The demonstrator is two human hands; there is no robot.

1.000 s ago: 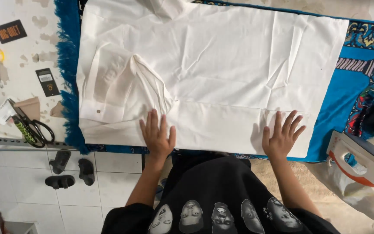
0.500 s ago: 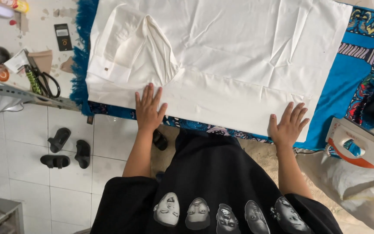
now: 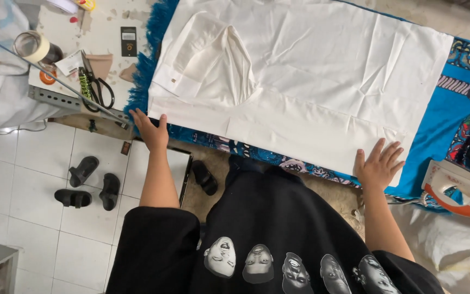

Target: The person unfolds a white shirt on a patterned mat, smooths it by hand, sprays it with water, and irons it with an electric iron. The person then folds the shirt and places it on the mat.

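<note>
Blue cloth [image 3: 436, 117] | one white shirt [image 3: 311, 71] | left hand [image 3: 150, 129], right hand [image 3: 379, 163] spread flat at its near corners

A single head-worn camera looks steeply down from above the person's own chest. The left hand [image 3: 150, 129] and right hand [image 3: 378, 164] sit mid-frame, fairly near. Beyond the fingers lies a white cloth [image 3: 305, 76]; below the wrists, the person's black shirt [image 3: 278, 239] fills the bottom edge.
</note>
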